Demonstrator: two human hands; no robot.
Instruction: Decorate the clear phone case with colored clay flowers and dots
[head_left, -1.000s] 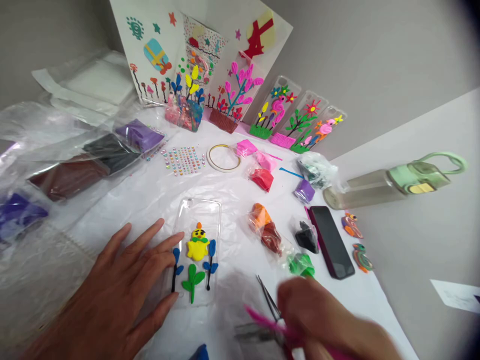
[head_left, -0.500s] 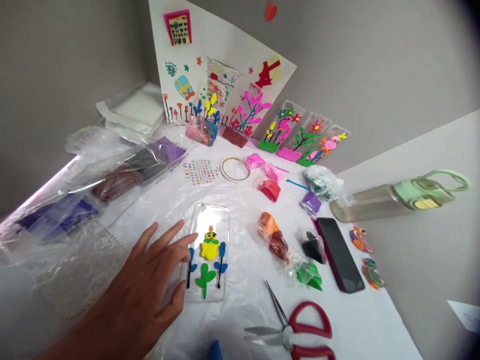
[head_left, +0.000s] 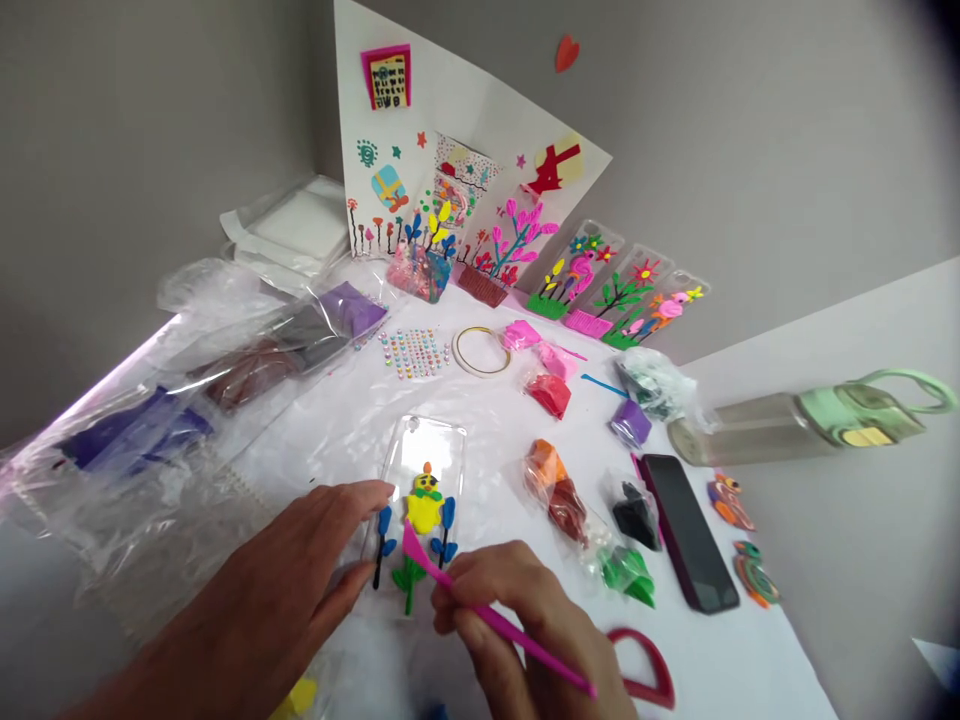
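A clear phone case lies on the white table, decorated with a yellow clay chick, blue buds and a green plant. My left hand rests flat on the case's left edge, fingers spread. My right hand pinches a pink sculpting tool, whose flat tip touches the case just below the chick, over the green plant.
Small bagged clay lumps in orange, brown, red, pink, purple, black and green lie to the right. A dark phone, red-handled scissors, a tape ring, a gem sticker sheet, a lying bottle and decorated cases against the wall surround them.
My right hand has come back into view holding the pink tool and set its tip on the case. The scissors are now mostly covered by it. The view shifted slightly.
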